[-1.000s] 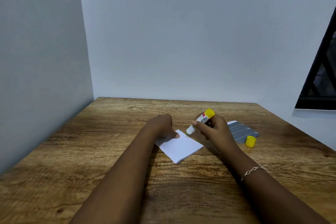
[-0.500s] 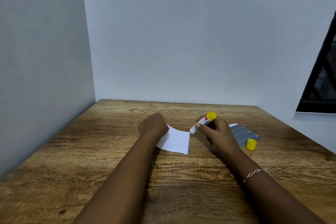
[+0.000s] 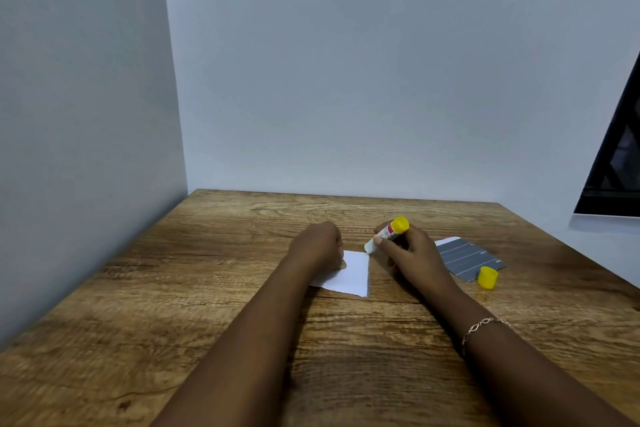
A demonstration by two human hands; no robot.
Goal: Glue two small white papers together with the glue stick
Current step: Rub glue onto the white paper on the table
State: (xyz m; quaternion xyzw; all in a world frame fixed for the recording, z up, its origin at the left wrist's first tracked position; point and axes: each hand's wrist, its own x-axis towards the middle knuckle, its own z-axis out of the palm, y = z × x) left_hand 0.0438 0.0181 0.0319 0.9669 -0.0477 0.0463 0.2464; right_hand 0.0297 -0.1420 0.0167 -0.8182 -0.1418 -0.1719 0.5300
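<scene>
1. Wood-grain table (image 3: 214, 288) set in a corner of plain pale walls; a white paper (image 3: 355, 276) lies on it near the middle, in front of the person.
2. Writing: the glue stick (image 3: 387, 234) has a red-and-white label, but its print is too small to read. No other text is legible anywhere.
3. The glue stick is uncapped and tilted. Its yellow end points up and away, and its white tip is down at the far right corner of the white paper, touching it or just above it.
4. Its yellow cap (image 3: 487, 277) stands on the table well to the right, at the near corner of a grey lined sheet (image 3: 467, 258). A white edge shows along that sheet's far side.
5. The right hand (image 3: 414, 255) is curled around the glue stick, thumb and fingertips pinching the barrel. A thin bracelet (image 3: 483, 328) sits on that wrist.
6. The left hand (image 3: 317, 246) rests on the left part of the white paper, its thumb tip on the sheet. The fingers are hidden behind the back of the hand, so pressing or pinching cannot be told apart.
7. A dark window frame (image 3: 614, 166) cuts in at the right edge.
</scene>
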